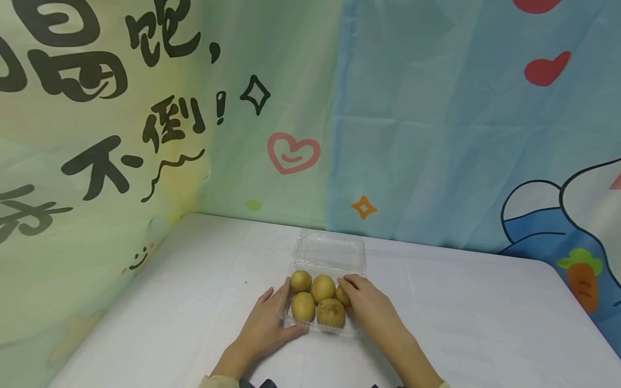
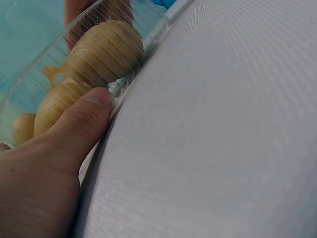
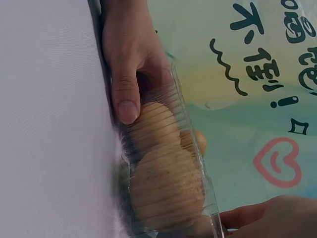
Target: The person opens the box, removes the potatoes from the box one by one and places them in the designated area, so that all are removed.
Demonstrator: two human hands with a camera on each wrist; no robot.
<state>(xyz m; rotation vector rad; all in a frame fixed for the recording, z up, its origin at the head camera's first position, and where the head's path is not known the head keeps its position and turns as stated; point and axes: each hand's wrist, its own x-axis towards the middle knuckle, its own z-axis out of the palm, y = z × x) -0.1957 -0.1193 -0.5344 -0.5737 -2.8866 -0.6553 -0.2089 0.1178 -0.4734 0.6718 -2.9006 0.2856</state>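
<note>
A clear plastic box (image 1: 330,330) with its hinged lid (image 1: 330,249) folded back lies on the white table. Several yellow-brown potatoes (image 1: 322,289) sit inside, one at the front with brown marks (image 1: 331,312). My left hand (image 1: 267,326) holds the box's front left corner, thumb along the front wall and fingers along the left side. Over the right side of the box, my right hand (image 1: 375,307) has its fingers around a potato (image 1: 342,295), partly hidden beneath them. In the left wrist view, my left thumb (image 2: 81,121) touches the ribbed wall.
The white table (image 1: 485,318) extends around the box on both sides. Behind it hangs a printed cloth (image 1: 417,134) with hearts, stars and lettering, meeting the table's back edge. Another printed cloth (image 1: 97,226) runs along the left side.
</note>
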